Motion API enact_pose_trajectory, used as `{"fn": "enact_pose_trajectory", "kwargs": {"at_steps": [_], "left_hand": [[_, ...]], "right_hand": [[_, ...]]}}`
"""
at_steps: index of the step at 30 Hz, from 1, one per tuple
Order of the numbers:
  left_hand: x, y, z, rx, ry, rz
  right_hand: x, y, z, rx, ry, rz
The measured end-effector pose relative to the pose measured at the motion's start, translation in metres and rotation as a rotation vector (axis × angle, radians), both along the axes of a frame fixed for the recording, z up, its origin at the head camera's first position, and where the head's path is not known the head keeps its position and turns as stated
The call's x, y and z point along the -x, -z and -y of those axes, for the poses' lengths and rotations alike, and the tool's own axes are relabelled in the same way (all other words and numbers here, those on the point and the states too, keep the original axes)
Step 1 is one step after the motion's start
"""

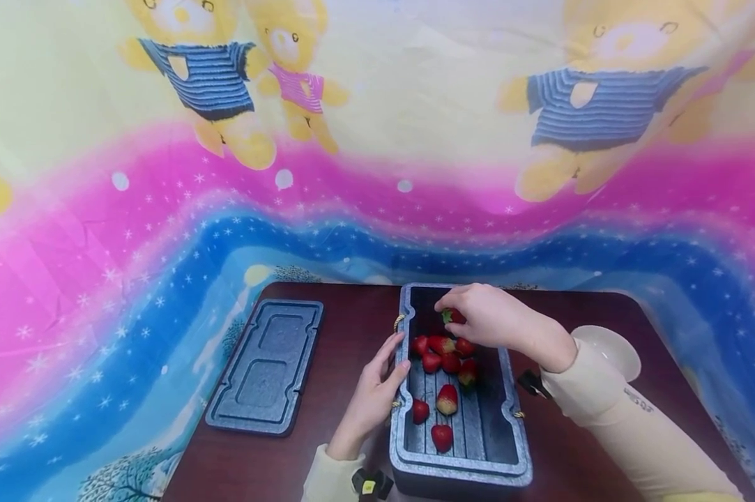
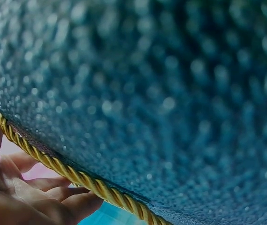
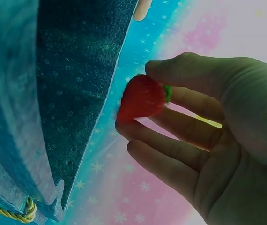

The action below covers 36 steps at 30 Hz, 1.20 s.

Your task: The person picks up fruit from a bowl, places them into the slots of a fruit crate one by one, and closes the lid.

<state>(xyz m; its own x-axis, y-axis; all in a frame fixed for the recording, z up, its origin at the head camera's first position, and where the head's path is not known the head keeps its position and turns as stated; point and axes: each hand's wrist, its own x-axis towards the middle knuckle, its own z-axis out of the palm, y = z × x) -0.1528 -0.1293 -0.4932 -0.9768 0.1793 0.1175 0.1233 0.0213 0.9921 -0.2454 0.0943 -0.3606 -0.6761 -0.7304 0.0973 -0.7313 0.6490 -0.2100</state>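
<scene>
My right hand (image 1: 485, 315) pinches a red strawberry (image 3: 143, 97) with a green top between thumb and fingers, over the far end of a dark grey foam box (image 1: 459, 468). Several more strawberries (image 1: 450, 363) lie in the box, most in a cluster past the middle and a few toward the near end. Against the box's left side rests my left hand (image 1: 372, 390), its fingers extended along the outer wall. In the left wrist view a twisted gold cord (image 2: 84, 179) crosses in front of those fingers.
A grey foam lid (image 1: 264, 366) with two recessed panels lies on the dark brown table (image 1: 346, 328) at the left. To the right is a white bowl (image 1: 609, 351), partly behind my right forearm. A printed bear curtain (image 1: 377, 174) hangs behind the table.
</scene>
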Motion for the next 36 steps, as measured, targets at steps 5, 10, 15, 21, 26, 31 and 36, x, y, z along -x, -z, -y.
{"fn": "enact_pose_trajectory", "kwargs": {"at_steps": [5, 10, 15, 21, 26, 31, 36], "left_hand": [[0.001, 0.0, -0.001, -0.003, 0.002, -0.002], [0.0, 0.001, 0.0, -0.01, 0.008, 0.003], [0.0, 0.001, -0.001, -0.005, 0.002, -0.006], [-0.001, 0.002, -0.001, -0.006, -0.004, -0.009], [-0.001, 0.001, -0.001, -0.005, -0.006, -0.014], [0.0, 0.0, -0.001, 0.001, -0.009, -0.022], [0.0, 0.0, -0.001, 0.002, -0.008, -0.025]], "right_hand": [[0.0, 0.0, -0.001, 0.01, -0.004, -0.016], [-0.001, 0.001, -0.002, 0.013, -0.001, -0.031], [-0.001, 0.002, -0.004, 0.011, 0.015, -0.046], [-0.002, 0.002, -0.01, 0.022, 0.017, -0.057], [-0.003, 0.0, -0.018, 0.058, 0.031, -0.089], [-0.003, -0.004, -0.029, 0.112, 0.062, -0.116], [-0.002, -0.01, -0.043, 0.176, 0.093, -0.159]]}}
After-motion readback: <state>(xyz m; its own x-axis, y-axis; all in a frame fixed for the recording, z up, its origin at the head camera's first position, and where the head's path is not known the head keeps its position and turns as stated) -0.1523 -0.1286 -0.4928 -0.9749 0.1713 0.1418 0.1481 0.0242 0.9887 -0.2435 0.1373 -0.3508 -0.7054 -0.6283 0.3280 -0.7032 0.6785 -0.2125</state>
